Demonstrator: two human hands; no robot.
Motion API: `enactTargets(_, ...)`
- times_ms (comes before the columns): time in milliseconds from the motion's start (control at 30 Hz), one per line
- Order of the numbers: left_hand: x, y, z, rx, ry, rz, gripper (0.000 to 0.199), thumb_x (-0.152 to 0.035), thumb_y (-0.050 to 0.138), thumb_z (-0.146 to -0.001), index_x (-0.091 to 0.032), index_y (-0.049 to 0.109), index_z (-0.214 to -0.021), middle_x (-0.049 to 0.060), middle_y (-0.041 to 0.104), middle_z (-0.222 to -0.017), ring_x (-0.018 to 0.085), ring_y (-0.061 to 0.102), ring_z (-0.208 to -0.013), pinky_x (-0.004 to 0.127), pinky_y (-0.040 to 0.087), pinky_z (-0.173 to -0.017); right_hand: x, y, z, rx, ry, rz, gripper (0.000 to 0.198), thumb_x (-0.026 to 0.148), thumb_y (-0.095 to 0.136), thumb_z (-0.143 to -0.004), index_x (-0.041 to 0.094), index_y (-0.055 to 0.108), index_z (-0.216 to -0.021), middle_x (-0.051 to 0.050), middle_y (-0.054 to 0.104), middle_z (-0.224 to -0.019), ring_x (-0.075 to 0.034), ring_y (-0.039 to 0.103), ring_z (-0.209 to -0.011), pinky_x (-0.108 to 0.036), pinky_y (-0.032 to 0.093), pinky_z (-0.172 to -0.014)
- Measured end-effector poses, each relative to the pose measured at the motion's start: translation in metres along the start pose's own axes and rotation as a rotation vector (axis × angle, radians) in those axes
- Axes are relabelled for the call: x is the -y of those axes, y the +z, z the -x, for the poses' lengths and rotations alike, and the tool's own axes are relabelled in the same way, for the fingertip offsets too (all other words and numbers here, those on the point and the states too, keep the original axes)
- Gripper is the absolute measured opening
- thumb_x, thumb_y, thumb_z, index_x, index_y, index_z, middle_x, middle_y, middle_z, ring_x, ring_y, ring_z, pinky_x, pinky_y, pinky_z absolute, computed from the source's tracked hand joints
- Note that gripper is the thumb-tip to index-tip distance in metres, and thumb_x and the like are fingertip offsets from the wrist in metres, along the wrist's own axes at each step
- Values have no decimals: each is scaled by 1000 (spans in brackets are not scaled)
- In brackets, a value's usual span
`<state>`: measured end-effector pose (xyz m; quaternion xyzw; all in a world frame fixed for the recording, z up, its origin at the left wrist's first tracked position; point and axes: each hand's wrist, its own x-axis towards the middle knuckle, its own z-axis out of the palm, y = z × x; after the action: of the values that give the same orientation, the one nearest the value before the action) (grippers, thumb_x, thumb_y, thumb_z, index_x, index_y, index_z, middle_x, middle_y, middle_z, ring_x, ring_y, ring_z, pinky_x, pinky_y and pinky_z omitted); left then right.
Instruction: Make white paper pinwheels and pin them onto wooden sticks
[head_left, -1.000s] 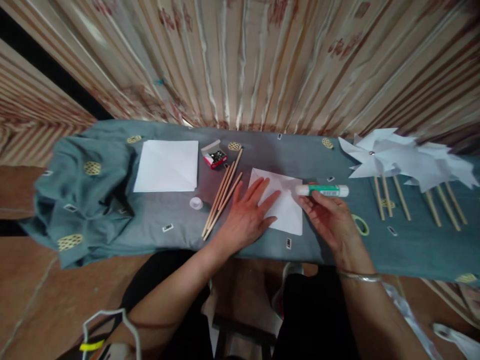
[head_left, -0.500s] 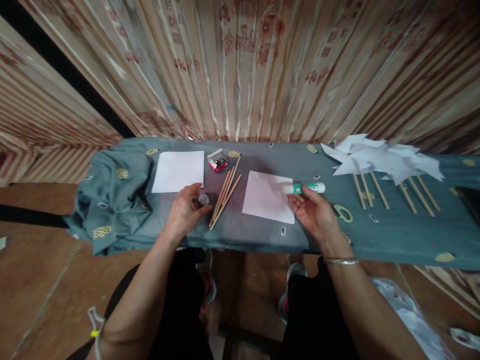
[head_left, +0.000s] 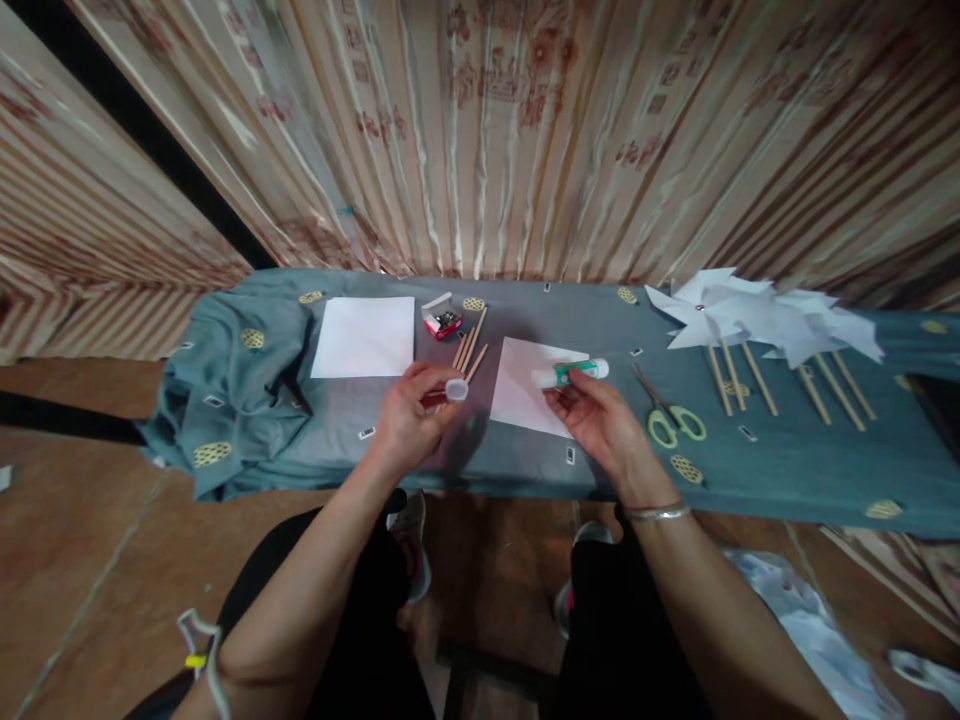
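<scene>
Pinched between the fingertips of my left hand (head_left: 411,415) is a small translucent cap (head_left: 456,389), held above the wooden sticks (head_left: 474,345). My right hand (head_left: 600,415) is closed on a white and green glue stick (head_left: 571,374), which lies nearly level with its white end towards the cap. Below the glue stick a white paper square (head_left: 517,385) with faint crease lines lies on the cloth; my right fingers cover part of its right side. My left hand partly hides the lower ends of the sticks.
A white paper stack (head_left: 364,338) lies left, with a small red box (head_left: 442,318) of metal pins beside it. Green-handled scissors (head_left: 667,415) rest right of my right hand. Several paper pinwheels (head_left: 750,315) on sticks lie further right on the grey-green cloth (head_left: 795,470).
My left hand has lifted the cap from the cloth and moved right with it. My right hand has shifted left with the glue stick, bringing the scissors into fuller view.
</scene>
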<state>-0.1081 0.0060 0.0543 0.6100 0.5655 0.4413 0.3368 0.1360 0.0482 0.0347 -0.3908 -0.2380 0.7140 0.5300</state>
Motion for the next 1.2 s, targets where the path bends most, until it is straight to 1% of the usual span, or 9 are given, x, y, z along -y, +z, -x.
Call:
enactTargets(67,-8,10,-1,50,46,-18,24,-23,65,-75,-17,71,-98,6,63,-100,17,66,-88,32,55,-84,-2,7,6,48,21,-2,21,25,86,-63,20,72,-78,0,77,-76,-15,73,-71,-27,63,-77)
enactTargets(167,-13,20,-2,101,107,-100,25,-20,64,-78,-18,72,-102,7,67,-100,19,65,-93,33,53,-87,-6,17,13,75,71,-23,24,23,89,-58,19,73,-76,1,77,-72,-14,74,-69,-25,63,-76)
enactTargets(333,-10,29,-1,79,108,-140,35,-17,68,-75,-16,67,-110,8,70,-100,18,66,-87,34,54,-83,-13,23,15,82,81,-25,25,23,90,-56,17,74,-74,0,77,-71,-14,74,-67,-24,63,-75)
enactTargets(500,-9,33,-1,61,116,-139,32,-19,69,-75,-15,67,-106,8,71,-101,19,67,-88,33,55,-83,-14,19,15,74,75,5,27,23,91,-53,18,75,-74,0,77,-75,-15,74,-70,-26,63,-75)
enactTargets(700,-14,33,-1,92,157,-208,30,-17,68,-76,-17,69,-106,7,71,-97,17,66,-83,32,54,-79,-14,21,17,67,43,59,32,27,93,-49,18,75,-74,1,77,-74,-14,73,-70,-25,61,-72)
enactTargets(867,-14,34,2,132,129,-141,28,-22,68,-78,-17,69,-105,7,72,-96,18,67,-83,30,55,-76,-21,25,19,96,80,87,33,31,92,-51,17,75,-76,0,76,-75,-13,72,-70,-24,60,-71)
enactTargets(1067,-13,36,9,107,73,-49,28,-30,69,-77,-16,72,-102,8,73,-95,18,66,-81,27,52,-70,-37,34,25,109,89,117,29,35,89,-57,17,73,-75,1,75,-72,-11,69,-66,-19,55,-61)
enactTargets(1133,-9,33,10,102,38,-3,29,-32,70,-76,-15,73,-99,8,74,-95,18,66,-81,26,51,-69,-39,34,26,118,75,175,30,37,88,-58,18,73,-76,1,75,-72,-11,69,-66,-19,54,-60)
enactTargets(1200,-1,23,10,93,-22,40,33,-36,71,-73,-15,74,-98,8,74,-94,18,66,-79,27,51,-69,-36,29,25,123,32,290,31,39,86,-61,19,74,-82,0,76,-76,-11,69,-68,-20,53,-61)
